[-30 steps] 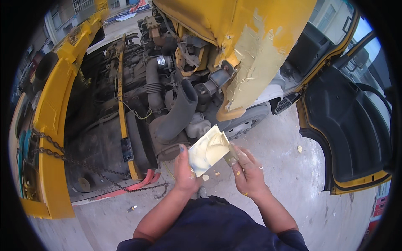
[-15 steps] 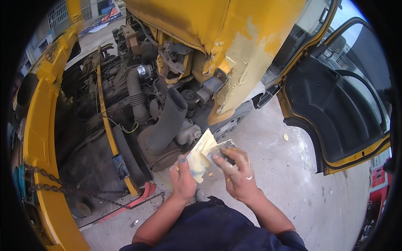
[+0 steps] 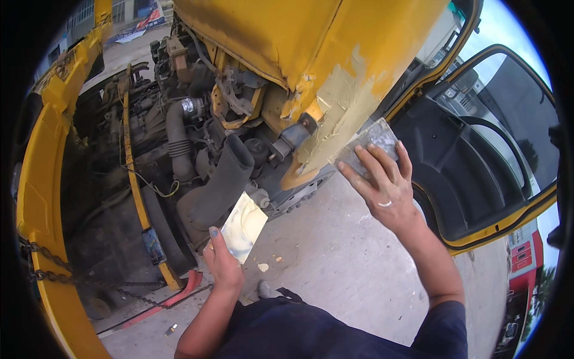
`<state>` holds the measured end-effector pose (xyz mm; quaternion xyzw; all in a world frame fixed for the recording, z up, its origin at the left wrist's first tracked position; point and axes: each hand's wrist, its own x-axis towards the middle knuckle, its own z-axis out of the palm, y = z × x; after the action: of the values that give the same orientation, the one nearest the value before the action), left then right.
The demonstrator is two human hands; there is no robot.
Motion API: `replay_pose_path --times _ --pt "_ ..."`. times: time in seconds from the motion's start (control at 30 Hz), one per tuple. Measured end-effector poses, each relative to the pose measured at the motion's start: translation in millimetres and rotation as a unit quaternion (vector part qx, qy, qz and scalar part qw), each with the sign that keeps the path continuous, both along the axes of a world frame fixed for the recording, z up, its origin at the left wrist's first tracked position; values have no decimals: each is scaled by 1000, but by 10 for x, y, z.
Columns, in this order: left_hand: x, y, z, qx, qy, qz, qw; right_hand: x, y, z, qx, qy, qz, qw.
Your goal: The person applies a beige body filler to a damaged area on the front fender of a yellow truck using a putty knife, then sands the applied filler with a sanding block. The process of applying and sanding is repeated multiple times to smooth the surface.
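My left hand (image 3: 224, 263) grips a flat board (image 3: 246, 227) smeared with pale yellow filler paste, its thumb along the near edge. Raised to the right, my right hand (image 3: 382, 188) has its fingers spread over the back of a grey rectangular spreader (image 3: 378, 143). That spreader lies against the right edge of a beige filler patch (image 3: 338, 113) on the corner of the yellow truck cab (image 3: 263, 36). The patch looks ridged and uneven. Its part behind the spreader is hidden.
An open cab door (image 3: 472, 155) with black lining stands at the right. Left of me are the exposed engine parts (image 3: 179, 131), a wide black duct (image 3: 230, 173), a yellow beam (image 3: 45, 185) and a rusty chain (image 3: 60, 275). Filler crumbs (image 3: 263, 267) dot the concrete floor (image 3: 335, 263).
My right hand has carried the spreader from the board up and right to the cab corner. My left hand and the board have shifted down and left.
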<state>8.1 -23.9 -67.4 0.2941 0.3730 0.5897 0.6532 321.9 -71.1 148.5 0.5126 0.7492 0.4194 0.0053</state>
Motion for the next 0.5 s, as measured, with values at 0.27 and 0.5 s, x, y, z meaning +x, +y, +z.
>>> replay_pose_path --times 0.27,0.5 --pt "24 -56 -109 -16 -15 8 1000 -11 480 327 -56 -157 9 986" --pt "-38 -27 -229 -19 6 -6 1000 -59 597 240 -68 -159 -17 985"
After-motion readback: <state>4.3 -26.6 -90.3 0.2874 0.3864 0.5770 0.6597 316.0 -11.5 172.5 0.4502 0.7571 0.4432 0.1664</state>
